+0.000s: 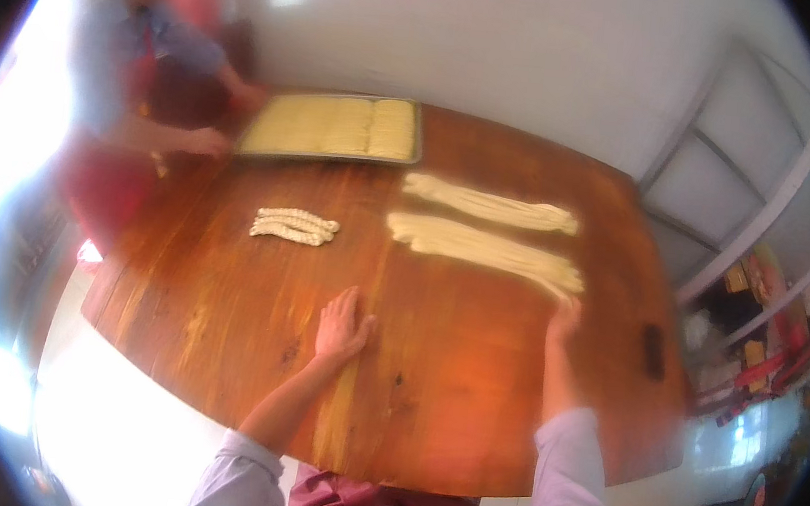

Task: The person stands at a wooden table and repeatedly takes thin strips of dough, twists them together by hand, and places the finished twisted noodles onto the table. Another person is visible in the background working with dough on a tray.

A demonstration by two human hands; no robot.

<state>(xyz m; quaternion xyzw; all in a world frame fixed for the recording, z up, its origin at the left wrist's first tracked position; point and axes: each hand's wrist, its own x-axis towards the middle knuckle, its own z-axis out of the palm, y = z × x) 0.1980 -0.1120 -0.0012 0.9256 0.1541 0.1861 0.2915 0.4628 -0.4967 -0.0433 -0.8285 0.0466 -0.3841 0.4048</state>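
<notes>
My left hand [343, 327] rests palm down on the wooden tabletop [438, 371], its thumb apart from the fingers and nothing in it. A long bundle of pale dough strands [485, 249] lies across the table further out. My right hand [565, 323] is at that bundle's near right end, where a strand's tip runs into my slightly blurred fingers. Behind it, roughly parallel, is a second bundle of dough strands [492, 204]. Several short twisted dough pieces [295, 226] lie side by side beyond my left hand.
A metal tray [421, 135] filled with rows of dough stands at the far side. Another person [138, 78] in a red apron is at the far left, hands near the tray. A pale wall [509, 52] rises behind the table, and a metal-framed rack [754, 226] stands at right.
</notes>
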